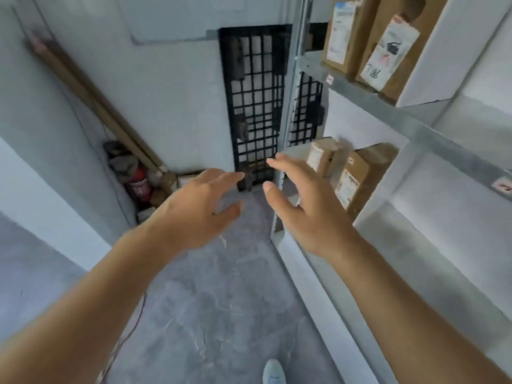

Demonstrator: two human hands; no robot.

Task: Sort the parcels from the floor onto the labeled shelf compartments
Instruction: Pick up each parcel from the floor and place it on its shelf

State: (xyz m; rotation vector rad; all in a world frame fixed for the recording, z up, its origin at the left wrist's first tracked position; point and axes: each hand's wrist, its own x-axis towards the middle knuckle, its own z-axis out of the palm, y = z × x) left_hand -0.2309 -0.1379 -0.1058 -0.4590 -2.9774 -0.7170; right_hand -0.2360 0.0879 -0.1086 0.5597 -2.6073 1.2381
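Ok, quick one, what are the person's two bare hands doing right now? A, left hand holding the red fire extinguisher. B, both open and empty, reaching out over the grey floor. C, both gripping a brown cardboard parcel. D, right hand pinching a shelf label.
B: the left hand and the right hand both have spread, relaxed fingers with nothing in them, above the grey floor.

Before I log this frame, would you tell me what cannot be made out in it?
- Head view: printing on the upper shelf parcels' labels, blurred and too small.
- Shelf tag, cut off by the right edge.
- Parcels on the floor: none in frame.
- Items in the left corner, blurred and piled together.
- Left hand and right hand hold nothing.
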